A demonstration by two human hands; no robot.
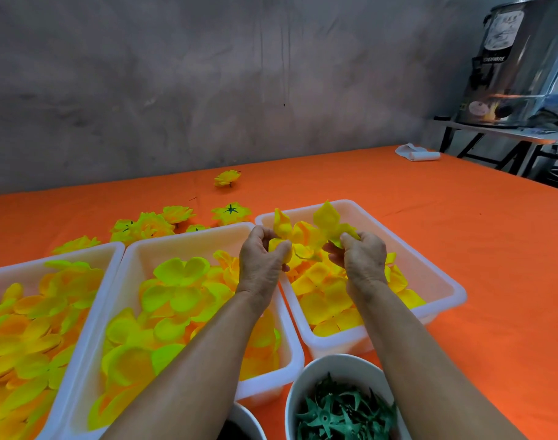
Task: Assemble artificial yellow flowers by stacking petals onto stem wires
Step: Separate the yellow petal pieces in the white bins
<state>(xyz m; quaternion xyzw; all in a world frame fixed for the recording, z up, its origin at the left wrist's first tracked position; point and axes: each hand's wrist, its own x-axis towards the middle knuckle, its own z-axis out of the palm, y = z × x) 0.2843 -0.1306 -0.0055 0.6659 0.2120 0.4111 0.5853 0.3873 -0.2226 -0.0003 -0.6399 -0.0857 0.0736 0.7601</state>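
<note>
Both hands work above the right tub (442,274). Left hand (265,258) fingers curl round a partly stacked yellow flower (284,231); right hand (360,255) pinches a loose petal layer (326,219). Fabric petals: light, floppy, crease easily, so grip near the centre hole. Stem wire probably inside the left fist, can't see it. Green calyx bowl (306,373) at near table edge; finished flowers (150,225) behind the tubs.

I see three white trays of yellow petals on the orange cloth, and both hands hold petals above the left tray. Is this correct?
Not quite. The head view shows the left hand and right hand holding yellow petals above the right tray, not the left one. Three white trays on the orange cloth is correct.
</note>
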